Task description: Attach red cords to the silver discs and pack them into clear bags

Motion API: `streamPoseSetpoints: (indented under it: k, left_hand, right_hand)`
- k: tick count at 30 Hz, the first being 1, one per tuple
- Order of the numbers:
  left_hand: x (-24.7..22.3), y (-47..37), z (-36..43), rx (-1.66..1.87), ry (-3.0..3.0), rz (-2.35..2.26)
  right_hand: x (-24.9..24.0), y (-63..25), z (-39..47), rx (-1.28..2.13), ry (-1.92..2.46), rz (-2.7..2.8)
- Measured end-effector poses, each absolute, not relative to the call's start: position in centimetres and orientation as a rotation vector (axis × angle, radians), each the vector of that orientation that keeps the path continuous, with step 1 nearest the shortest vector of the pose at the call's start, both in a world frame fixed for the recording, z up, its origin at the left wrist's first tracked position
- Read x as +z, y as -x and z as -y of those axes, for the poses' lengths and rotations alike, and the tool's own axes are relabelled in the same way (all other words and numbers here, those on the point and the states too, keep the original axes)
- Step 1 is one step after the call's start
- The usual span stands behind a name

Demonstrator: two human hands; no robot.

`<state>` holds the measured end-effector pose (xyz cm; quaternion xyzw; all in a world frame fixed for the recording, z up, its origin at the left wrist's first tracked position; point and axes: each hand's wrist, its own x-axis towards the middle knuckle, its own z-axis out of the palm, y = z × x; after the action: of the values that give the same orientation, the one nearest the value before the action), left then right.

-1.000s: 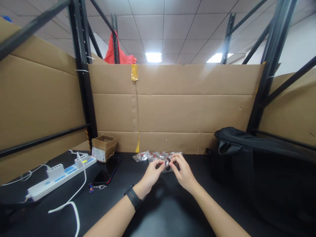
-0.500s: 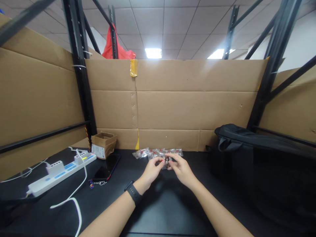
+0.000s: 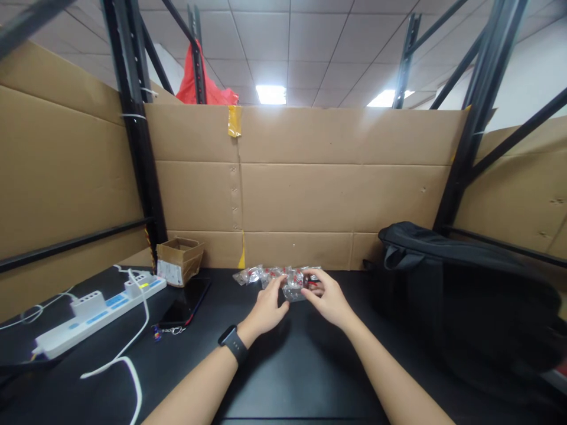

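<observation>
Several small clear plastic packets (image 3: 270,274) with red marks lie in a row near the back of the black table. At their front edge is my left hand (image 3: 268,308), thumb and fingers apart, holding nothing that I can see. A black watch (image 3: 233,343) is on that wrist. My right hand (image 3: 326,301) is curled at the right end of the row, thumb and fingertips around a small dark-and-red thing (image 3: 306,281). Its kind is too small to make out, and the fingers hide part of it. One clear packet (image 3: 296,293) lies between the two hands.
At left are a white power strip (image 3: 100,316) with a loose white cable (image 3: 137,330), an open cardboard box (image 3: 181,261), and a dark phone (image 3: 186,302) with a charm. A large black bag (image 3: 465,295) stands at right. Behind rises a cardboard wall (image 3: 301,195).
My hands were close together at the small dark thing. The left has let go and moved slightly left, its fingers opening; the right keeps the thing. The view has shifted slightly.
</observation>
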<state>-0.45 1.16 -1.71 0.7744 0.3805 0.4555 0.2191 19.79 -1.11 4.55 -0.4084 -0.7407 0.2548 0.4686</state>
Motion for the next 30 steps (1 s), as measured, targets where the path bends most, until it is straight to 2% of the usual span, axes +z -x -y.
streamPoseSetpoints:
  k: [4, 10, 18, 30]
  left_hand:
    - [-2.2, 0.4, -0.8, 0.933, -2.339, -1.062]
    - [-1.9, 0.1, 0.1, 0.620, -2.506, -1.029]
    - [-1.7, -0.1, 0.4, 0.553, -2.608, -1.052]
    - [-2.3, -0.2, 0.3, 0.459, -2.583, -1.059]
  right_hand:
    - [5.1, -22.0, 0.2, 0.368, 1.166, 1.771]
    - [4.0, -23.3, -0.5, 0.391, 1.280, 1.922]
    - [3.9, -23.0, 0.3, 0.324, 1.586, 2.117]
    - [2.3, -21.2, 0.2, 0.239, 1.731, 2.144]
